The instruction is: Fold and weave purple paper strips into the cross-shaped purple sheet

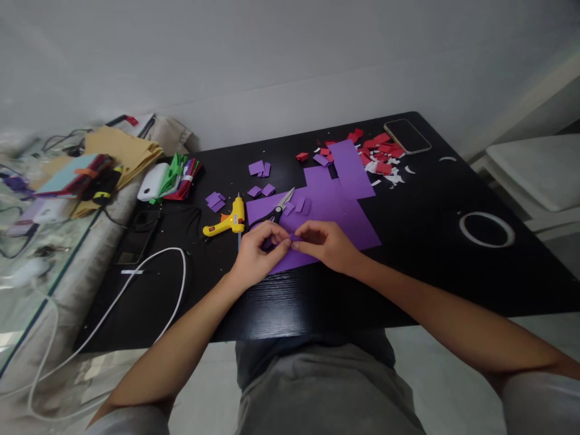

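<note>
My left hand [259,251] and my right hand [325,243] meet over a large purple paper sheet [338,208] on a black table [426,254]. Both pinch one small purple paper piece [293,239] between their fingertips. Black-handled scissors [280,208] lie on the sheet just beyond my hands. A yellow glue gun [226,222] lies to the left of my left hand. Small purple squares [259,169] are scattered behind it.
Red and white paper scraps [379,154] and a phone [406,136] lie at the table's far right. A white tape ring [486,229] sits on the right. A white cable [149,284] loops on the left. Folded coloured paper [179,176] and clutter crowd the left side.
</note>
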`<state>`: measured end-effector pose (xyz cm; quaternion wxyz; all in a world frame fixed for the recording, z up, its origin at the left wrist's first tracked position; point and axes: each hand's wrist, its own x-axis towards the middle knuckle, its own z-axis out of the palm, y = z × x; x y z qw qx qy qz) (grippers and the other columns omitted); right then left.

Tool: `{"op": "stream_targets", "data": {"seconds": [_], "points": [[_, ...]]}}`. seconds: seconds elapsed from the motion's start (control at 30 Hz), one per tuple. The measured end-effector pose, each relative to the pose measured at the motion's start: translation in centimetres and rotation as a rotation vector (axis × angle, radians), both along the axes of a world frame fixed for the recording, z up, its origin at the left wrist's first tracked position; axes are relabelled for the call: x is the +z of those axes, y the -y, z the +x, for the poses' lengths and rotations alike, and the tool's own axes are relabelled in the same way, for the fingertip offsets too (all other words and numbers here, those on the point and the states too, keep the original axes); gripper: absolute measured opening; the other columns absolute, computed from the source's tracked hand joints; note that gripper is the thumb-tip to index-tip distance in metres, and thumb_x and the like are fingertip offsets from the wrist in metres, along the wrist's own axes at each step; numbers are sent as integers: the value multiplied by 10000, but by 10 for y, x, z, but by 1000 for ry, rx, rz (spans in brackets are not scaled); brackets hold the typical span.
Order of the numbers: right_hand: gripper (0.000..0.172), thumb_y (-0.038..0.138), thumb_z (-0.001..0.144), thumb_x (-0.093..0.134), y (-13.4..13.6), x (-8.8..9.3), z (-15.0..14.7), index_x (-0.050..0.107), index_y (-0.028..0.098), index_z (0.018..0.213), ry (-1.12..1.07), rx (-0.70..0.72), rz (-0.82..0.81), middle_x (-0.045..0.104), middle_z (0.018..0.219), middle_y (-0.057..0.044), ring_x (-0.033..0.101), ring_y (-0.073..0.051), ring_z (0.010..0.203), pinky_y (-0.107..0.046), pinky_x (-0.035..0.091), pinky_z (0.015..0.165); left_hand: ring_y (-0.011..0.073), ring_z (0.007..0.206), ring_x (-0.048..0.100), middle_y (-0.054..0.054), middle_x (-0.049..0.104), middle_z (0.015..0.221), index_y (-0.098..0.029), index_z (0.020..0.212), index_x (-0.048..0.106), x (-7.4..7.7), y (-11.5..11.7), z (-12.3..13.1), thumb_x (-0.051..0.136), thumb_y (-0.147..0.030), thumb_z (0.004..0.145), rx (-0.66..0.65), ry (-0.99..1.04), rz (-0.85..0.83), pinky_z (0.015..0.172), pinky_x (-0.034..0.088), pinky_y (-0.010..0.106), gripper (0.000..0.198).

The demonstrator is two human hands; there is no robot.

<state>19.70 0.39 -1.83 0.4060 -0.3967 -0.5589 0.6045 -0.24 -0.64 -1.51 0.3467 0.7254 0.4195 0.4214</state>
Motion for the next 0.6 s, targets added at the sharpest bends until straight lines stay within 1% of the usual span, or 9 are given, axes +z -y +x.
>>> {"op": "stream_targets", "data": {"seconds": [0.1, 0.23, 0.37, 0.6], "points": [[194, 354, 747, 784, 1, -1, 0, 714, 198, 838, 61, 1, 63, 696, 773, -8, 643, -173, 733, -336, 516, 739, 150, 761, 597, 37, 644, 856, -182, 894, 675, 1, 0, 0, 690, -267, 916, -6, -1, 7, 722, 501, 303, 89], [173, 354, 786, 751, 2, 0, 1, 722, 200, 860, 87, -13, 113, 733, 827, -31, 682, -192, 781, -353, 540, 779, 147, 760, 592, 34, 643, 852, -181, 885, 671, 2, 0, 0, 687, -259, 916, -5, -30, 28, 719, 494, 297, 85], [173, 357, 801, 749, 3, 2, 2, 724, 198, 865, 71, -19, 135, 745, 854, -41, 698, -200, 807, -357, 550, 795, 137, 744, 586, 23, 643, 826, -180, 884, 673, 4, 1, 0, 686, -257, 916, -11, -59, 39, 699, 477, 281, 84], [160, 372, 815, 747, 3, 4, 2, 712, 217, 835, 80, -46, 123, 723, 836, -29, 665, -194, 790, -355, 527, 782, 150, 752, 599, 30, 656, 819, -183, 882, 674, 5, 1, 0, 676, -295, 924, 0, -89, -3, 703, 481, 293, 120]]}}
